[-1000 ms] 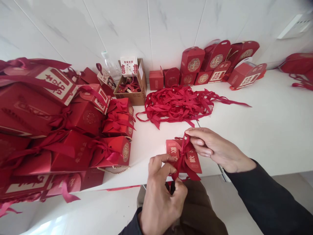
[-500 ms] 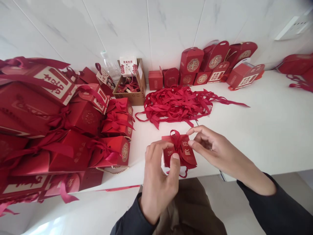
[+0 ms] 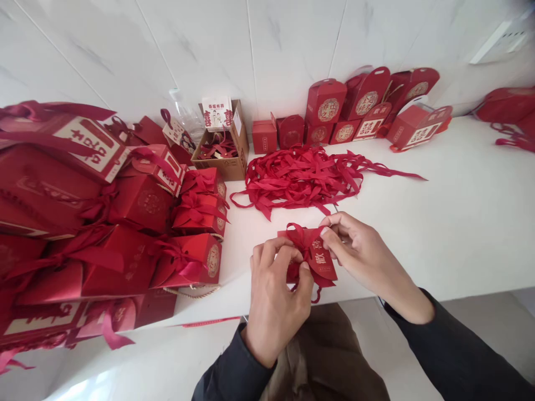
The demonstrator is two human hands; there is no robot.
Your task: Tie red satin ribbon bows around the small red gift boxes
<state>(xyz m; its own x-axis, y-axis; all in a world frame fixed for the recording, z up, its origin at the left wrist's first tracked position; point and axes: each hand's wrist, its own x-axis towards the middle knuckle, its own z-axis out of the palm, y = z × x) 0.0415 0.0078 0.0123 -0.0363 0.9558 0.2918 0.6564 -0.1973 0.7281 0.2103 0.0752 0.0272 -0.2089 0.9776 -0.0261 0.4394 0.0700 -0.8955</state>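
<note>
A small red gift box (image 3: 324,262) with gold characters lies at the table's front edge, a red ribbon (image 3: 301,236) looped into a bow on its top. My left hand (image 3: 280,284) is closed at the box's left side, thumb and forefinger pinching part of the bow near its knot. At the right, my right hand (image 3: 355,248) pinches the end of a bow loop between thumb and forefinger. Fingers cover the box's left part. A dark red cord sticks out below the box.
Red ribbons (image 3: 301,178) lie heaped behind the box. Finished-looking red boxes with bows (image 3: 188,259) are stacked at the left. A cardboard box (image 3: 225,167) and several upright red boxes (image 3: 326,108) line the wall. Red bags (image 3: 507,108) lie far right.
My left thumb and forefinger have closed on the bow. My right hand has moved slightly left and now pinches a loop, which is drawn out wider.
</note>
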